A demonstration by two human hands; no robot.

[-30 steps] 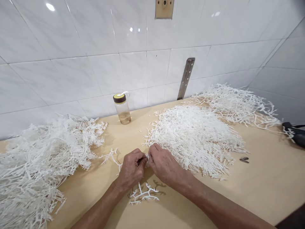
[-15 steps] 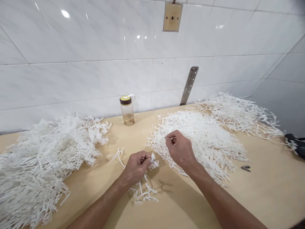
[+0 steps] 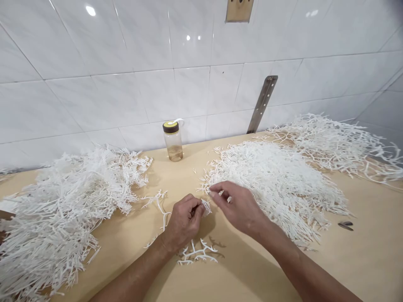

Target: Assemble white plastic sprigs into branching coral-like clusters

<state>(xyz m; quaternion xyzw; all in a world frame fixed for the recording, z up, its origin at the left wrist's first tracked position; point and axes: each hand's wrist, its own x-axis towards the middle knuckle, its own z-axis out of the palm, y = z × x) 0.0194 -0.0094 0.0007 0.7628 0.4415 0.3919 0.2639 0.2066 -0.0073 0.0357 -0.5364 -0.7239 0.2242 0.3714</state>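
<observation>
Bunch (image 3: 206, 206) of white tips, pinched narrow in your left hand (image 3: 182, 224).
Your right hand (image 3: 236, 205) curls just beside it, contents can't be told; pile (image 3: 283, 180) right of the grip. Sprig-gathering by look; next pinch calls for fine fingertip aim.

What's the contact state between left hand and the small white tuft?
Touching. The head view shows the left hand pinching the tuft between thumb and forefinger, its splayed ends sticking out past the fingertips.
</observation>
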